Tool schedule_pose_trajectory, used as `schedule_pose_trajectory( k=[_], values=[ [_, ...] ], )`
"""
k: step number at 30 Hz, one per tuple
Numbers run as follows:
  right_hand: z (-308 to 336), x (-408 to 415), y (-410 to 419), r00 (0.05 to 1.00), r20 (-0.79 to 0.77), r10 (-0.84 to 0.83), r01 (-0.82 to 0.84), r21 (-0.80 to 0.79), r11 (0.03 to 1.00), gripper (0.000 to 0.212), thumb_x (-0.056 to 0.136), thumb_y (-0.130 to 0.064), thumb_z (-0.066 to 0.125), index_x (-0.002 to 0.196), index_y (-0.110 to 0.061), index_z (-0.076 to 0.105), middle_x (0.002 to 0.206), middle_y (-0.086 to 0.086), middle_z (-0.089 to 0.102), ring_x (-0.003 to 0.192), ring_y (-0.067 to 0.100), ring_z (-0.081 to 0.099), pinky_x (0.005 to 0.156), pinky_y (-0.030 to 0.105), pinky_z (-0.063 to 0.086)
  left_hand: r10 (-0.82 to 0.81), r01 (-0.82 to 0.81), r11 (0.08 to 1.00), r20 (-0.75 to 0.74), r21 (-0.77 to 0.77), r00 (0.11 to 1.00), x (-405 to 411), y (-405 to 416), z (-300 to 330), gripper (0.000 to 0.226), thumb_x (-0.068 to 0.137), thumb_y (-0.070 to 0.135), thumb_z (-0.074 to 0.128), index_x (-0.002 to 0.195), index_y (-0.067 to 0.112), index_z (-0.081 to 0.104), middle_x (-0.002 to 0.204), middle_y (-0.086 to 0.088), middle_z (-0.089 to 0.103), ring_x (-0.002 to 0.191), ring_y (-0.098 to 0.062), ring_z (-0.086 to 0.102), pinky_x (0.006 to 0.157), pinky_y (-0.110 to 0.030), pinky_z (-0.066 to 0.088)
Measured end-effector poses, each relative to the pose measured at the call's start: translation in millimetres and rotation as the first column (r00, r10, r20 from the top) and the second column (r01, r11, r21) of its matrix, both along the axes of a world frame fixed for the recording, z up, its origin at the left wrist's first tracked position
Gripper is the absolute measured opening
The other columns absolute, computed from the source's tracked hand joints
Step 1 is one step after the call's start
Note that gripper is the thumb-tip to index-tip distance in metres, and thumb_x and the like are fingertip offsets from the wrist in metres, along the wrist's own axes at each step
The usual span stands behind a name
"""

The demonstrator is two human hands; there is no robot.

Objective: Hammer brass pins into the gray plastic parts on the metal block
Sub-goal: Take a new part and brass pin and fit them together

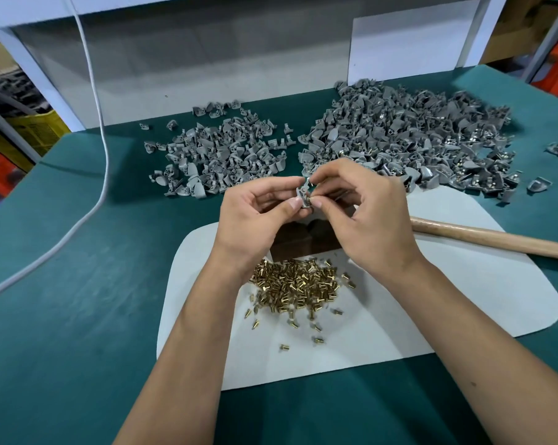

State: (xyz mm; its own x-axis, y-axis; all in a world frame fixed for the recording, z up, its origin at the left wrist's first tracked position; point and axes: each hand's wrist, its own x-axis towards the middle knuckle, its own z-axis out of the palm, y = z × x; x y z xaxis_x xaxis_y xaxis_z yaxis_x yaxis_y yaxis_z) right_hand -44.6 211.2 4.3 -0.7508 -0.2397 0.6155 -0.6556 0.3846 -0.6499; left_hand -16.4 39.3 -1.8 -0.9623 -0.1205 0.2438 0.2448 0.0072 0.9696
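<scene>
Left pile of gray parts (220,155) looks bare, so plenty is probably left to do. Mid-frame, one gray part (304,195) is pinched by the left hand (258,216) above the metal block (298,242), and a pin seems to be pinched into it by the right hand (364,216). Brass pins (297,284) are heaped below, the hammer handle (492,237) lies untouched, and brass is seen glinting in the right pile (409,139), likely finished ones

A mat (431,316) lies on the table (62,316). Loose pins (295,284) sit on its near middle, a hammer handle (496,239) across its right side. Behind it lie two heaps of parts, one left (220,155), one right (409,136).
</scene>
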Motion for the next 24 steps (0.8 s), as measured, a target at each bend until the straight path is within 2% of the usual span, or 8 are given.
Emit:
schedule_pose_trajectory(
  k=[9,12,15,24],
  values=[
    [-5.5,-0.1,-1.9,0.997,-0.082,-0.011,0.013,0.028,1.0,0.022,0.084,-0.002,0.075,0.1,-0.016,0.067,0.085,-0.008,0.069,0.083,0.007,0.068,0.074,0.031,0.058,-0.033,0.032,0.998,0.031,0.057,0.999,0.0,0.1,-0.6,0.026,0.084,-0.012,0.073,0.107,0.0,0.074,0.091,-0.014,0.078,0.079,-0.021,0.076,0.078,-0.027,0.062],
    [-6.6,1.1,-4.6,0.992,-0.127,-0.008,0.017,0.071,0.997,0.021,0.084,0.003,0.072,0.094,-0.014,0.065,0.084,-0.008,0.065,0.08,0.006,0.062,0.07,0.025,0.054,-0.042,0.038,0.996,0.043,0.079,0.998,1.3,0.7,0.6,0.024,0.083,-0.014,0.072,0.1,0.003,0.075,0.086,-0.011,0.078,0.077,-0.02,0.076,0.075,-0.026,0.062],
    [-7.6,1.9,-4.5,0.988,-0.153,-0.001,0.016,0.093,0.995,0.021,0.083,0.005,0.071,0.091,-0.012,0.063,0.083,-0.007,0.063,0.077,0.006,0.057,0.069,0.017,0.047,-0.066,0.059,0.991,0.056,0.117,0.996,2.6,-0.4,1.7,0.024,0.083,-0.016,0.071,0.1,0.0,0.073,0.087,-0.013,0.078,0.078,-0.021,0.076,0.076,-0.028,0.063],
    [-9.7,4.5,-2.1,0.978,-0.208,-0.02,0.035,0.07,0.997,0.024,0.08,0.01,0.071,0.09,-0.009,0.061,0.08,-0.002,0.062,0.074,0.008,0.056,0.066,0.021,0.048,-0.079,0.073,0.991,0.046,0.116,0.996,4.6,4.3,3.6,0.024,0.083,-0.017,0.07,0.1,0.0,0.073,0.085,-0.011,0.077,0.077,-0.02,0.074,0.075,-0.027,0.063]
  ],
)
